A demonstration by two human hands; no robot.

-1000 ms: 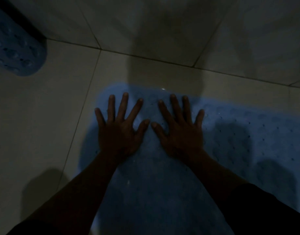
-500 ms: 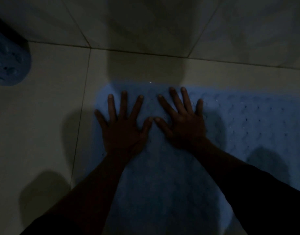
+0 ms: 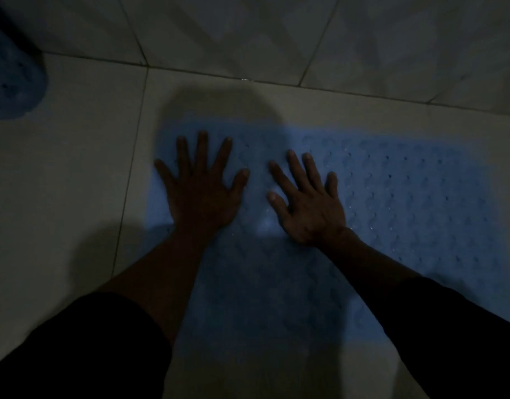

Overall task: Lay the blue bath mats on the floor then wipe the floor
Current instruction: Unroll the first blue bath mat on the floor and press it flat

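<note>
Blue bath mat (image 3: 392, 203): laid flat on tiled floor (image 3: 60, 182). Left hand (image 3: 200, 191), right hand (image 3: 308, 203): fingers splayed, pressing it, gripping nothing. Second blue mat (image 3: 11, 84) (far left, partly seen). Wiping apparently outstanding.

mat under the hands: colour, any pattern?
Light blue mat, with rows of small holes and bumps; head view, clearest on its right side.

The bath mat (image 3: 406, 203) is pale blue, patterned all over with rows of small dark holes and raised scallops. A second mat (image 3: 11, 82) at ten o'clock is a deeper blue with the same dotted texture. The floor (image 3: 60, 174) is off-white tile crossed by thin dark grout lines; both sleeves are black.
</note>
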